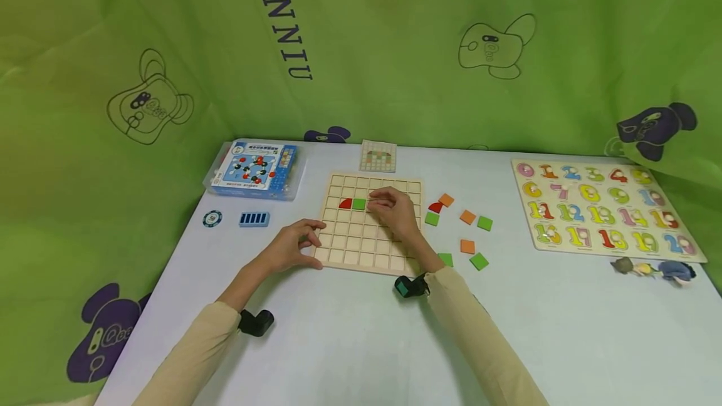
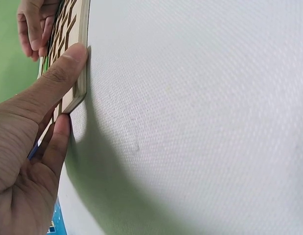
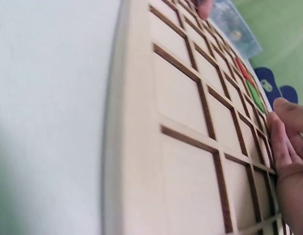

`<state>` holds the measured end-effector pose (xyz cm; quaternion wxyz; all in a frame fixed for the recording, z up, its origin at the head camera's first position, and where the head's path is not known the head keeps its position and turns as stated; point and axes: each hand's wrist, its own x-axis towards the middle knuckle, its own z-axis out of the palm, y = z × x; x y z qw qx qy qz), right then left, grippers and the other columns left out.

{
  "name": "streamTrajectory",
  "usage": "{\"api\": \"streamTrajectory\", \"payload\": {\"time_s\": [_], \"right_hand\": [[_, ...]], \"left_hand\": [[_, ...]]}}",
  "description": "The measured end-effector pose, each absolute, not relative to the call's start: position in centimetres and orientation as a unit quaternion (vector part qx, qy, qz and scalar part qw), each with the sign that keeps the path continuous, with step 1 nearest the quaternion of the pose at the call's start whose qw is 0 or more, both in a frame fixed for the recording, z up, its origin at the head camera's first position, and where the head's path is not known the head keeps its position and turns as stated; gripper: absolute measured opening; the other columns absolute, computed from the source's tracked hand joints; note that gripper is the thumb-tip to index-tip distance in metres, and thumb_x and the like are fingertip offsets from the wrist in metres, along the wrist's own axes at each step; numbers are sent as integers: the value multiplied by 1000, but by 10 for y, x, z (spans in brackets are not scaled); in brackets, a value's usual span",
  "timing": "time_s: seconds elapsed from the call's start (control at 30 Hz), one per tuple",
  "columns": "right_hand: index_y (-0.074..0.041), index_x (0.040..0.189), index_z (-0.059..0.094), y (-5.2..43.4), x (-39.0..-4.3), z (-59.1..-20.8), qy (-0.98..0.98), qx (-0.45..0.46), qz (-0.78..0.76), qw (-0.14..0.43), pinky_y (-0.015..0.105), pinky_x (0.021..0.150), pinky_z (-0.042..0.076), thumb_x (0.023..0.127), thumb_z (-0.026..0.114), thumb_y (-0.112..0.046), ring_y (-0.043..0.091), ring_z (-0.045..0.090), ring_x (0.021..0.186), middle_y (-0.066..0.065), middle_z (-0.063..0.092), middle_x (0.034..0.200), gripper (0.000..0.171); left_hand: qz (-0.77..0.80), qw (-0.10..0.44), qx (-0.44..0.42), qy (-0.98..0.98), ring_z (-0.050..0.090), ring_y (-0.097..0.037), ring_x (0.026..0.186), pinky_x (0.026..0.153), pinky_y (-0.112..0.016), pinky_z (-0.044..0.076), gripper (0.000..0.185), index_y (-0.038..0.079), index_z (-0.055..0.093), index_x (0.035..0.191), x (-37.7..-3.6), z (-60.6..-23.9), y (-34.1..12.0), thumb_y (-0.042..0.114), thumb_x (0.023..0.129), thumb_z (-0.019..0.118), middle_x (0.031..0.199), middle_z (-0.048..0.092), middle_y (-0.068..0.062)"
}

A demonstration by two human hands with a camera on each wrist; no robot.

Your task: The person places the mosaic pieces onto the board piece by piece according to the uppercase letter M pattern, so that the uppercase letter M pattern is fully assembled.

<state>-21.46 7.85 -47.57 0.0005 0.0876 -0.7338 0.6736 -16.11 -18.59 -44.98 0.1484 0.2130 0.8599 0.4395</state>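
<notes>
A wooden grid board lies flat on the white table. One of its cells holds a red quarter-round tile; the neighbouring cell to the right holds a green square tile. My left hand holds the board's near-left corner, thumb on the near edge and fingers along the left side, as the left wrist view also shows. Over the board, the fingertips of my right hand are close together just right of the green tile. Whether they pinch a tile is hidden.
Loose green, orange and red tiles lie right of the board. Behind it is a pattern card. At left are a clear boxed set, a round chip and a striped blue block. A number puzzle and small figures lie far right.
</notes>
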Motion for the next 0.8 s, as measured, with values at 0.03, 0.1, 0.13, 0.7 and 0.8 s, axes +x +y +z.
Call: {"api": "streamTrajectory", "payload": {"time_s": [0.03,0.1,0.13,0.7,0.8], "right_hand": [[11,111,61,80,-215,-477,-731,92,676,1,23,80,58,85,68,5,38,64,100,27,63,112,28],[10,111,62,84,-216,-478,-725,97,682,2,23,80,58,85,68,5,38,63,101,27,63,113,27],[10,112,62,86,-216,-478,-722,103,684,4,24,81,58,85,68,6,38,63,101,27,63,113,28],[8,117,60,150,-200,-460,-743,101,662,0,19,83,55,88,65,3,36,60,105,30,60,118,30],[4,117,62,168,-193,-454,-771,96,630,-1,17,83,54,88,66,1,30,61,103,24,62,117,30]], "left_hand": [[439,149,211,861,44,-38,127,98,-35,50,30,0,62,83,-161,-450,-186,4,65,86,137,48,-18],[438,149,209,862,45,-38,127,98,-35,50,31,0,62,83,-161,-450,-186,3,64,87,136,49,-18],[438,148,209,862,45,-37,127,98,-34,50,31,0,63,83,-162,-451,-186,3,64,87,136,49,-18],[433,142,216,863,45,-40,126,98,-39,50,32,0,62,83,-161,-451,-186,3,64,87,136,49,-20],[436,143,217,862,45,-40,126,97,-40,50,32,1,61,83,-160,-451,-186,3,64,87,136,49,-20]]}}
